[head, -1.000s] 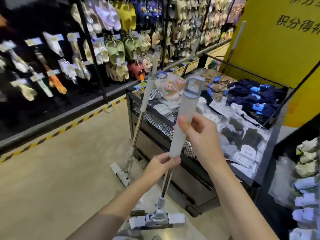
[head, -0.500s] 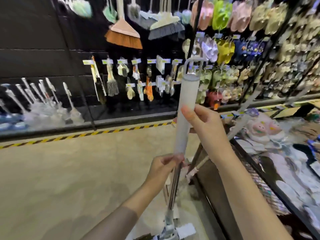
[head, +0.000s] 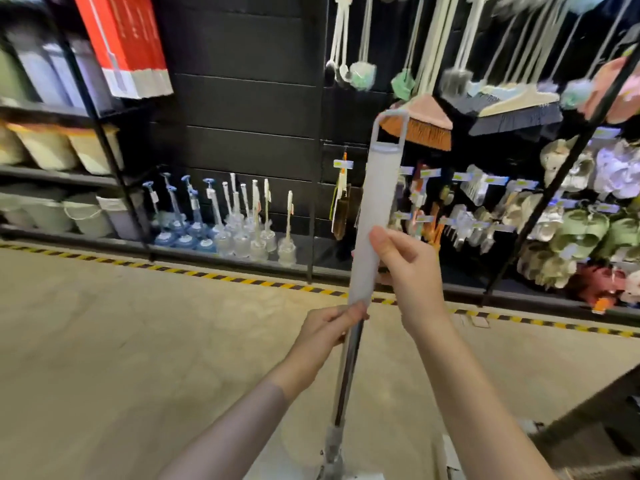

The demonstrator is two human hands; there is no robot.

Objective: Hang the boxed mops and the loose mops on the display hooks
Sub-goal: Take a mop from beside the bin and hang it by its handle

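I hold one loose mop (head: 375, 216) upright in front of me. It has a pale grey grip with a hanging loop at its top and a metal pole below. My right hand (head: 405, 268) is closed around the grey grip about halfway up. My left hand (head: 332, 323) grips the pole just under the bottom of the grip. The mop head sits at the bottom edge of the view, mostly cut off. Red boxed mops (head: 121, 46) hang at the upper left of the black display wall (head: 242, 98).
Brooms (head: 426, 123) and dusters hang at the upper right. Toilet brushes (head: 221, 230) stand on the bottom shelf, and bins (head: 62, 147) fill the left shelves. Slippers (head: 588, 230) hang at the right. A yellow-black stripe (head: 242, 280) marks the floor edge. A dark cart corner (head: 595, 420) sits at the lower right.
My view has swung left, away from the wire cart and slippers toward the black display wall. Both hands keep the same grip on the mop, which stays upright.
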